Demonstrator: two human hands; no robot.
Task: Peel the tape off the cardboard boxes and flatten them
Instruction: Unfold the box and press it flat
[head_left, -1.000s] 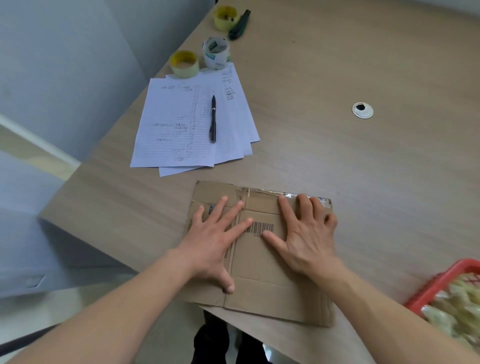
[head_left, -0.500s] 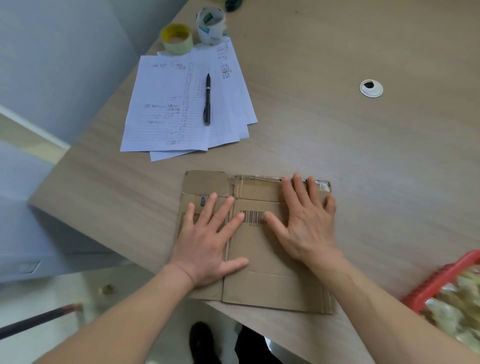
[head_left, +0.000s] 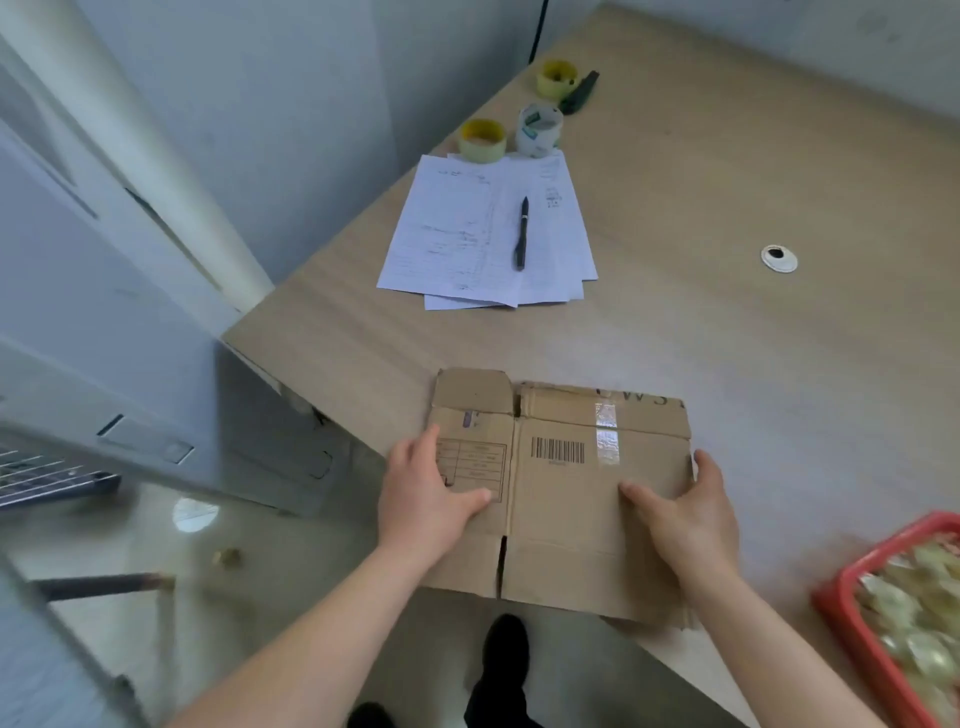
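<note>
A flattened brown cardboard box (head_left: 566, 519) lies at the near edge of the wooden table (head_left: 727, 364), its near part hanging over the edge. It shows a barcode and a short strip of clear tape (head_left: 606, 434) across a fold. My left hand (head_left: 423, 499) grips the box's left edge, thumb on top. My right hand (head_left: 685, 514) grips the right edge, thumb on the top face, fingers round the side.
White written sheets (head_left: 467, 244) with a black pen (head_left: 521, 234) lie further back. Behind them stand three tape rolls (head_left: 539, 130) and a dark cutter (head_left: 581, 93). A red basket (head_left: 893, 618) of crumpled tape sits at the right. A cable hole (head_left: 778, 258) is mid-table.
Both hands stopped pressing flat on the box's middle and slid out to its left and right edges, now gripping it. The camera view has pulled back and shifted left.
</note>
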